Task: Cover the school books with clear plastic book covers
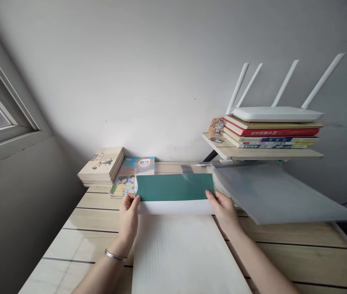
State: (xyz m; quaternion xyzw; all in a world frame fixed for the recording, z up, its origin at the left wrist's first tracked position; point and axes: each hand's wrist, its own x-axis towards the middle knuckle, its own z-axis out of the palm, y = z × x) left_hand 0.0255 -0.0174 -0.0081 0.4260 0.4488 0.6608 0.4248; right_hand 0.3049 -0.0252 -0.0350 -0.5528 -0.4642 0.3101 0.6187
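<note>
Between both hands is a flat green-and-white sheet (175, 188), its upper band dark green and its lower strip white. Clear plastic film (202, 168) shows past its upper edge and left side. My left hand (129, 214) pinches the left edge, with the thumb on the front. At the right edge my right hand (224, 208) grips it the same way, thumb in front and fingers behind. Below the sheet, a large pale rectangular pad or sheet (179, 249) with faint stripes lies on the desk. Whether the green-and-white piece has more layers, I cannot tell.
On the slatted wooden desk (96, 220), a stack of books (101, 165) and a blue picture-covered book (144, 163) lie at back left. Translucent plastic sheets (271, 192) spread at right. A raised shelf (268, 153) carries books (280, 132) and a white router (277, 113).
</note>
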